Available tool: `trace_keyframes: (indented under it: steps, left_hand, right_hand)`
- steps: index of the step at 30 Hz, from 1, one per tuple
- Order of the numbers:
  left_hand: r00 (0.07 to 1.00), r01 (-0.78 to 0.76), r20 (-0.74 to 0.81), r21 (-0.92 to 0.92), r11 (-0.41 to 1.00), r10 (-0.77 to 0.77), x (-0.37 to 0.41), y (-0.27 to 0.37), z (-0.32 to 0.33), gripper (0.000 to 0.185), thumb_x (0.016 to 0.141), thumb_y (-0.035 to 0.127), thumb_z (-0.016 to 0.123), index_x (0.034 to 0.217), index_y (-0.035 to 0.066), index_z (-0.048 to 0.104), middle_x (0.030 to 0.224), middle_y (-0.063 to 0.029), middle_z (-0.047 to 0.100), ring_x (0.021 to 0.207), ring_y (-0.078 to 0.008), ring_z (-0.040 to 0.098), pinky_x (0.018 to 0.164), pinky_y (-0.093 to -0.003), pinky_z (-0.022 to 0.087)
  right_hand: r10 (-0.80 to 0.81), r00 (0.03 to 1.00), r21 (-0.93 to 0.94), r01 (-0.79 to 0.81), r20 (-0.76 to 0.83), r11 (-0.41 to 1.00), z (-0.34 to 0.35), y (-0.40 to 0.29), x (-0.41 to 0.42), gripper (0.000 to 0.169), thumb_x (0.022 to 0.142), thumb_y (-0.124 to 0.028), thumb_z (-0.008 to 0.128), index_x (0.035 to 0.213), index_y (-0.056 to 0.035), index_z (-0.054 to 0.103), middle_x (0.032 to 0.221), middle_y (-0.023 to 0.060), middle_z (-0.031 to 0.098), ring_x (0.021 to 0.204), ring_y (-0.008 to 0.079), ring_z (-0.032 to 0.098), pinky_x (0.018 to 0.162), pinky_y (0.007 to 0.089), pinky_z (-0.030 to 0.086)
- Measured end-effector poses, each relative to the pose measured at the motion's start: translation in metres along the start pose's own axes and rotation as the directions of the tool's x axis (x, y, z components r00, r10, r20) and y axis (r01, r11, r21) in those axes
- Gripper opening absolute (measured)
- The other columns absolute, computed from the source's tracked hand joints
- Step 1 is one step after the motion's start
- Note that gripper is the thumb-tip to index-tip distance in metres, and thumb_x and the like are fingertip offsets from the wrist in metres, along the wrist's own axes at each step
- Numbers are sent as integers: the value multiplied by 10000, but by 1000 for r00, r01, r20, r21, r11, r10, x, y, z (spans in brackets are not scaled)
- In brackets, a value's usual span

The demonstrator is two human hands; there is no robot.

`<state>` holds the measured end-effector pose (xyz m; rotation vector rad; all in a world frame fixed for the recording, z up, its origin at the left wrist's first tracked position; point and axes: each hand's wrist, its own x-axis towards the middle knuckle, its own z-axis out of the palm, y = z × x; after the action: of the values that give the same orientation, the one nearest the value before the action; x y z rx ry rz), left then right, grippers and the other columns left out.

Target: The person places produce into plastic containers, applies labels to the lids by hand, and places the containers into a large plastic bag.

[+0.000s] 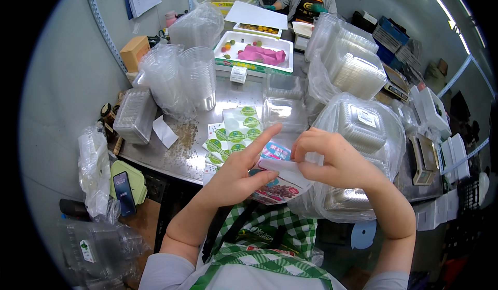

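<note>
My right hand pinches the edge of a printed sticker sheet, whose pale backing curls up between my hands. My left hand lies over the sheet's left side, with the index finger stretched out and the thumb apart from it, near the curled part. The sheet bears colourful printing and a picture of dark fruit. Beside my left hand, sheets of round green labels lie overlapping on the metal table. Just beyond my hands sits a clear plastic clamshell box.
Bagged stacks of clear boxes crowd the right side. Stacked plastic cups and box lids stand at left. Beyond are a foam tray with small tomatoes and a pink cloth, and a co-worker. A phone lies lower left.
</note>
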<state>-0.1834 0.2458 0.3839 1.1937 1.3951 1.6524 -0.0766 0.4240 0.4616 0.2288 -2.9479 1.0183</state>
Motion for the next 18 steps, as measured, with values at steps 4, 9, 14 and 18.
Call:
trace_keyframes:
  steps: [4, 9, 14, 18]
  left_hand:
    - [998, 55, 30, -123, 991, -52, -3, 0, -3, 694, 837, -25, 505, 1421, 52, 137, 1103, -97, 545, 978, -99, 511, 843, -236, 401]
    - [999, 41, 12, -284, 958, -39, -7, 1, -3, 700, 838, -27, 496, 1422, 53, 120, 1109, -93, 529, 943, -102, 509, 840, -242, 402]
    - [999, -23, -46, -276, 961, 11, -6, -4, -1, 704, 838, -38, 478, 1423, 45, 94, 1178, -119, 498, 989, -116, 506, 867, -250, 391]
    - [998, -44, -63, -305, 951, 26, -5, -3, 0, 728, 830, -56, 457, 1425, 42, 51, 1221, -155, 491, 1064, -142, 503, 916, -274, 365]
  right_hand:
    - [226, 973, 258, -228, 40, 939, -4, -2, 1, 53, 709, -39, 557, 742, 0, 540, 848, 34, 579, 792, 117, 532, 675, 239, 417]
    - [249, 968, 507, -216, 3, 834, 0, 15, -3, 62, 743, -69, 565, 776, -16, 570, 816, -1, 573, 736, 71, 511, 652, 221, 405]
    - [295, 953, 664, -178, -68, 727, 0, 15, -6, 54, 759, -67, 562, 779, -19, 576, 833, -8, 578, 741, 63, 503, 666, 216, 399]
    - [323, 936, 720, -127, -140, 683, -3, 16, -9, 49, 753, -65, 561, 759, -17, 570, 854, 13, 584, 785, 76, 501, 732, 218, 384]
